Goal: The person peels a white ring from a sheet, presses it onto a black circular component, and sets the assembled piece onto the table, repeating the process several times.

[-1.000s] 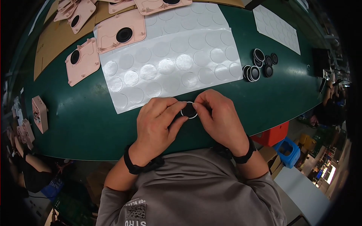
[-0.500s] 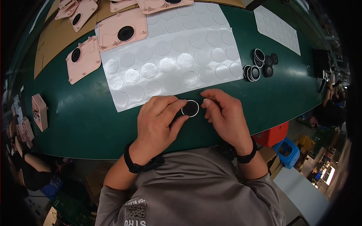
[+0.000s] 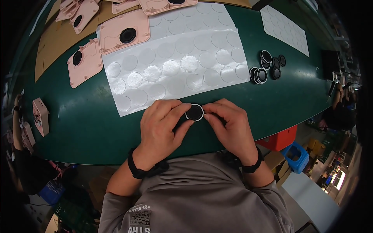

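My left hand [image 3: 162,123] pinches a round black disc with a white rim [image 3: 194,112] by its left edge, between thumb and forefinger. At the opposite edge, the thumb and forefinger of my right hand [image 3: 229,126] close together on the rim; whether a thin layer is between those fingertips is too small to tell. The disc is just above or on the green table, near the front edge of a white sheet with rows of clear round stickers [image 3: 175,85].
Several black discs [image 3: 261,73], some white-rimmed, lie to the right. Pink plastic covers with black round pads [image 3: 128,23] lie at the back left. A pink housing [image 3: 40,116] stands at the left. Another sticker sheet [image 3: 285,29] is far right. A co-worker's arm [image 3: 16,128] shows at the left edge.
My right hand has moved left, and its fingertips have closed at the disc's right edge. The left hand keeps its hold. At the left edge, the co-worker's arm has reached further up.
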The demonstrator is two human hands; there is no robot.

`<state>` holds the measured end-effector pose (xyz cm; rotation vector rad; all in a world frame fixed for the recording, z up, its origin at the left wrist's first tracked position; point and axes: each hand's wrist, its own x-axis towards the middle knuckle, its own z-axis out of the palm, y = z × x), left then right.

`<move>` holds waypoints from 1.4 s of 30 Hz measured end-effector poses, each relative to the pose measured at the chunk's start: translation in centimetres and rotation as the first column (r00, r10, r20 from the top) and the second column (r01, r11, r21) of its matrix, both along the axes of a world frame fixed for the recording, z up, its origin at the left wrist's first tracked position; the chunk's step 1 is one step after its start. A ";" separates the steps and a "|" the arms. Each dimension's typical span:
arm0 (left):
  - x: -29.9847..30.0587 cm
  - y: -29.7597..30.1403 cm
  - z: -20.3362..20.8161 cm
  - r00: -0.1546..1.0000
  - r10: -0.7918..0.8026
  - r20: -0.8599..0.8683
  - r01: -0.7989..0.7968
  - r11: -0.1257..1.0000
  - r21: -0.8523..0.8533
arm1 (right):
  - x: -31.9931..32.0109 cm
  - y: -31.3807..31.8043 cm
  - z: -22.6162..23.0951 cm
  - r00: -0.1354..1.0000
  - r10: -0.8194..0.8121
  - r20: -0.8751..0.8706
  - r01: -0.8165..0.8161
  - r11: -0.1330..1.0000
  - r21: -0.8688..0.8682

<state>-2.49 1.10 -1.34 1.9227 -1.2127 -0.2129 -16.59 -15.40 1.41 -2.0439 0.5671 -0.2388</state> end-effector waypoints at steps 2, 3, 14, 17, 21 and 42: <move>0.0 0.0 0.0 1.000 0.001 0.001 -0.001 1.000 -0.002 | 0.0 0.0 -0.1 1.000 0.001 0.001 -0.001 1.000 -0.014; -0.1 -0.1 0.0 1.000 0.000 0.000 0.000 1.000 -0.002 | 0.0 0.1 -0.1 1.000 0.002 0.003 -0.001 1.000 -0.028; -0.1 0.0 0.0 1.000 -0.007 0.031 0.006 1.000 0.011 | 0.1 -0.1 -0.1 1.000 -0.018 -0.004 0.018 1.000 0.003; 0.0 -0.1 0.1 0.999 -0.013 0.030 0.013 1.000 0.013 | 0.2 0.0 -0.2 0.999 -0.025 -0.024 0.024 0.999 -0.044; 0.0 0.0 0.1 0.999 -0.020 0.031 0.019 1.000 0.016 | 0.4 0.1 -0.5 1.000 -0.019 0.012 0.020 0.994 -0.109; 0.5 0.3 -0.9 0.999 -0.029 0.041 0.031 0.999 -0.033 | 0.5 0.5 -0.9 0.998 -0.006 0.062 0.013 0.994 -0.105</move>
